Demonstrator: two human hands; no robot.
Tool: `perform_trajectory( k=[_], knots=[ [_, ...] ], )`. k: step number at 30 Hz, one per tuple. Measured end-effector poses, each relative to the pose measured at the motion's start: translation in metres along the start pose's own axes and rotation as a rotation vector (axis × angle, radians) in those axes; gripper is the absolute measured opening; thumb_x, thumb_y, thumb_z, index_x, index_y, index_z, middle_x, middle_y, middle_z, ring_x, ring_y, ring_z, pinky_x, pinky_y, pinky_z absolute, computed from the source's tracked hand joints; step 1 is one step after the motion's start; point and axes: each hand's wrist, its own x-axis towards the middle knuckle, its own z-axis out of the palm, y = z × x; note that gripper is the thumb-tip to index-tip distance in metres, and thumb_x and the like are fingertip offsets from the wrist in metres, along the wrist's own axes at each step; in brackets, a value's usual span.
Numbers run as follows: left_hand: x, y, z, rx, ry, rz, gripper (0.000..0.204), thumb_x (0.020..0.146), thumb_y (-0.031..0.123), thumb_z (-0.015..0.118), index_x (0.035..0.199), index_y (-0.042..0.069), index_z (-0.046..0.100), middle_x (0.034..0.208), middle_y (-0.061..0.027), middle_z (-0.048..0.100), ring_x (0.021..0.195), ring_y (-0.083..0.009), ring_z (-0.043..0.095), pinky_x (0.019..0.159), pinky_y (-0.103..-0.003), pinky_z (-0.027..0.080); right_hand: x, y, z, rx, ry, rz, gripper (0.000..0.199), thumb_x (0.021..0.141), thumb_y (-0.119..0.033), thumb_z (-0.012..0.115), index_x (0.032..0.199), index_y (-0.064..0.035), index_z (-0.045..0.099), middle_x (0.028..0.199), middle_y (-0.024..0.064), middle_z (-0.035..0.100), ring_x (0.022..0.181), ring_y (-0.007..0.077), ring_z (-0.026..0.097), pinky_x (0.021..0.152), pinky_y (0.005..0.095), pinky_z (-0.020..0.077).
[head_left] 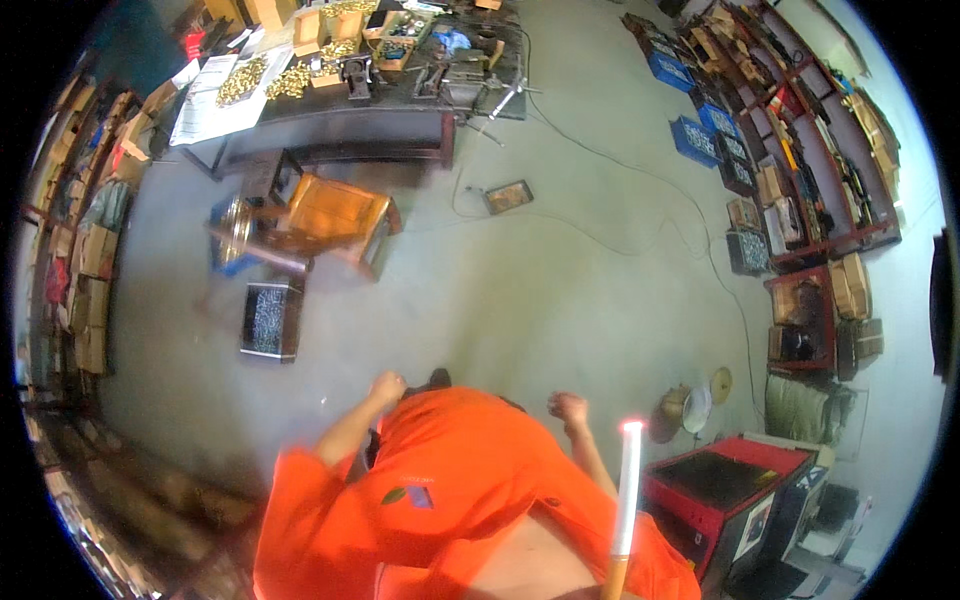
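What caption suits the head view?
Left hand and right hand apart above workshop floor, wooden seat and cluttered workbench beyond.

Left hand, right hand, both curled

Smooth grey-green floor: open ahead of left hand, right hand. Obstacles, farther out: orange-brown wooden chair, left; shallow dark rectangular tray, centre.

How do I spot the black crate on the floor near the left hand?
Find the long dark workbench at the picture's top left, then the orange-brown wooden seat on the floor in front of it. The black crate stands below and left of that seat, holding small silvery pieces, unlike the blue container above it.
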Motion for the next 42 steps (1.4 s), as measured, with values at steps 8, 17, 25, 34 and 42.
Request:
perform_trajectory(
  k=[8,17,25,34,42],
  knots=[
    [0.122,-0.013,-0.125,-0.270,0.147,0.052,0.023,0.078,0.014,0.046,0.059,0.005,0.053,0.052,-0.0077,0.052,0.044,-0.0176,0.050,0.041,-0.032,0.039,0.123,-0.035,0.056,-0.336,-0.102,0.039,0.016,0.075,-0.009,0.056,0.085,0.0024,0.062,0.066,0.0106,0.060,0.052,0.0187,0.057,0.047,0.0276,0.0460],
    [0.180,0.056,-0.239,-0.484,0.300,-0.146,0.018,0.074,0.013,0.048,0.066,0.001,0.058,0.058,-0.0080,0.058,0.049,-0.0165,0.057,0.045,-0.029,0.044,0.264,-0.176,0.147,-0.485,-0.035,0.236,0.013,0.076,-0.006,0.052,0.064,-0.0014,0.056,0.058,0.0097,0.056,0.044,0.0168,0.051,0.037,0.0289,0.0354],
    [0.191,0.157,-0.241,-0.159,0.375,-0.127,0.023,0.075,0.021,0.049,0.081,0.005,0.064,0.076,-0.0182,0.061,0.074,-0.0317,0.060,0.067,-0.040,0.046,0.340,-0.356,0.344,-0.598,-0.437,-0.254,0.021,0.071,-0.012,0.055,0.087,-0.0015,0.063,0.071,0.0078,0.061,0.057,0.0151,0.056,0.054,0.0274,0.0453],
    [0.277,0.195,-0.345,-0.069,0.433,0.095,0.027,0.076,0.023,0.045,0.067,0.001,0.057,0.064,-0.0213,0.052,0.056,-0.0288,0.055,0.054,-0.039,0.041,0.399,-0.398,0.448,-0.418,-0.279,-0.478,0.032,0.064,-0.006,0.054,0.094,-0.0027,0.064,0.089,0.0073,0.060,0.079,0.0127,0.052,0.070,0.0245,0.0409],
    [0.412,0.242,-0.460,0.198,0.207,0.169,0.027,0.076,0.023,0.047,0.070,-0.001,0.060,0.070,-0.0227,0.057,0.064,-0.0328,0.059,0.057,-0.041,0.043,0.420,-0.420,0.470,-0.135,-0.108,-0.663,0.034,0.059,-0.005,0.050,0.089,-0.0057,0.067,0.115,0.0160,0.047,0.095,0.0213,0.050,0.084,0.0254,0.0361]
  ],
)
